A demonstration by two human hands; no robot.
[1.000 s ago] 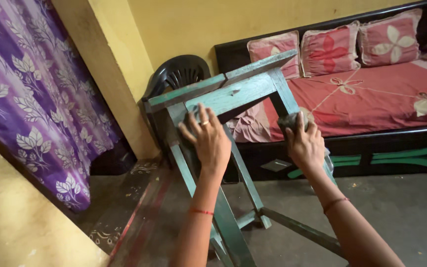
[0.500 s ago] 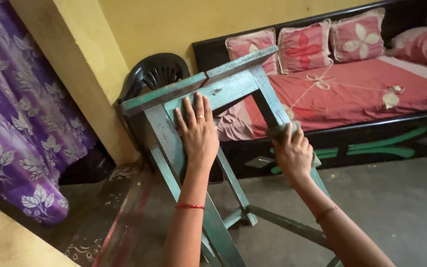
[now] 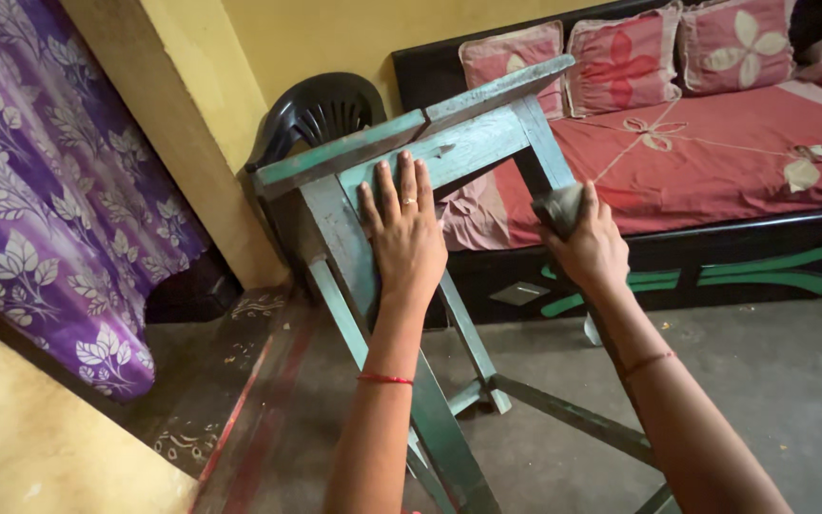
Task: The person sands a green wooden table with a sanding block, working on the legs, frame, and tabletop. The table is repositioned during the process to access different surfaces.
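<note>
yellow walls [image 3: 354, 38], grey concrete floor [image 3: 763, 381], purple leaf-print curtain [image 3: 49, 190] at the left edge, dark daybed [image 3: 715, 152] with a red cover and three pink cushions along the far wall, black plastic chair [image 3: 321, 114] tucked in the corner.

head view: green wooden table [image 3: 449, 157] tipped over on the floor, top facing away toward the daybed, legs and lower rails slanting back toward the camera, paint worn and patchy. left hand [image 3: 406, 238] spread flat, fingers straight, palm pressed against the apron and near leg just under the top's edge — bracing, not clasping. right hand [image 3: 594, 249] curled around a grey pad or wad of cloth [image 3: 559, 205], pressed onto the far leg just below the top; exact kind of pad too blurred to tell.

judged from the build: stiff, solid wood, fairly heavy for its frame, not fragile, rough-painted so unlikely to slip. tilted like this, prone to rocking on its edge — best held at the apron beside a leg joint or around a leg itself, where the frame looks strongest, rather than by the thin lower rails.
</note>
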